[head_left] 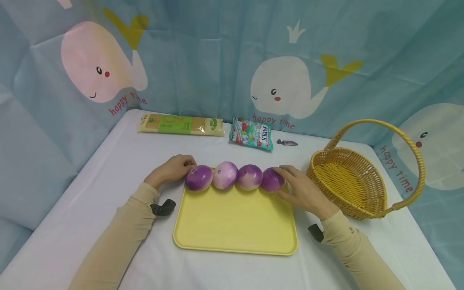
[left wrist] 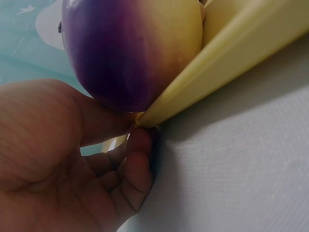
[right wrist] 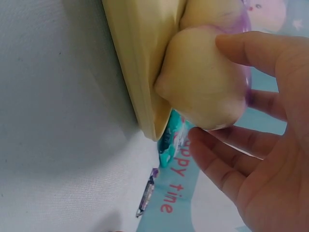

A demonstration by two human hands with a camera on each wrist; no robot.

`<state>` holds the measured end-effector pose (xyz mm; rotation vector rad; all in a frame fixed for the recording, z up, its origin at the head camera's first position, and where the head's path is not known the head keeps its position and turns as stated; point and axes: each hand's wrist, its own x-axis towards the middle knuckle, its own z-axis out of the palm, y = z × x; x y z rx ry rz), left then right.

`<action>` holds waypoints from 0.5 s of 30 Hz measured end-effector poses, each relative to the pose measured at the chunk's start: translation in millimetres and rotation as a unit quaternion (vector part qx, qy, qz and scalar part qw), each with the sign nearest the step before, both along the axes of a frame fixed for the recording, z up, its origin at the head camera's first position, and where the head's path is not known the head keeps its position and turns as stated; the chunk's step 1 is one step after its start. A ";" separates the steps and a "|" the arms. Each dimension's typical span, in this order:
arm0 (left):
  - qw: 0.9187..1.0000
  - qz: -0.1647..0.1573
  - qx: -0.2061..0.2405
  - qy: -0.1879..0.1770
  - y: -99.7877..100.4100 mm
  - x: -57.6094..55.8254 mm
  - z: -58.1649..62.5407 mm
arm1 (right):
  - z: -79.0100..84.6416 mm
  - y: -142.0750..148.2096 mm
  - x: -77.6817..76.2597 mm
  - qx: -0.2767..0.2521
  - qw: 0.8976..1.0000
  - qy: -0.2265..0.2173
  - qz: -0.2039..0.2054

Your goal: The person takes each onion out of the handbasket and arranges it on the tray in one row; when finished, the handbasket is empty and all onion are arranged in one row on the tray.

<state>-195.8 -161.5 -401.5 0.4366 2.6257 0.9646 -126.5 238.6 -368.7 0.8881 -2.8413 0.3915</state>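
Note:
Several purple-and-cream turnips stand in a row along the far edge of a yellow tray (head_left: 235, 225). My left hand (head_left: 175, 167) is at the tray's far left corner, beside the leftmost turnip (head_left: 199, 178). In the left wrist view, its thumb and curled fingers (left wrist: 137, 166) pinch the tray's rim just under that turnip. At the far right corner, my right hand (head_left: 306, 191) holds the rightmost turnip (right wrist: 205, 79), thumb on one side and fingers round the other. Between these two sit a paler turnip (head_left: 225, 176) and another purple-topped turnip (head_left: 250, 177).
A wicker basket (head_left: 348, 181) with a tall handle stands right of the tray. Along the back of the white table lie a noodle packet (head_left: 181, 125), a teal Fox's candy bag (head_left: 251, 133) and a small purple wrapped candy (head_left: 287, 142). A whale-print curtain (head_left: 217, 72) hangs behind.

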 end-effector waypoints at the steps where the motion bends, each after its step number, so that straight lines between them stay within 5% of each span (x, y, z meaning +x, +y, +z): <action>1: 1.000 0.000 0.000 0.000 -0.3 0.0 -0.1 | 0.1 -0.1 0.0 0.000 1.000 0.001 0.001; 9: 1.000 0.002 0.002 -0.001 -0.2 -1.0 -2.2 | 5.0 3.0 -0.2 0.001 1.000 -0.009 -0.007; 15: 1.000 0.005 0.000 0.006 -1.0 1.0 -1.4 | 20.0 11.4 0.9 -0.054 0.997 -0.009 -0.049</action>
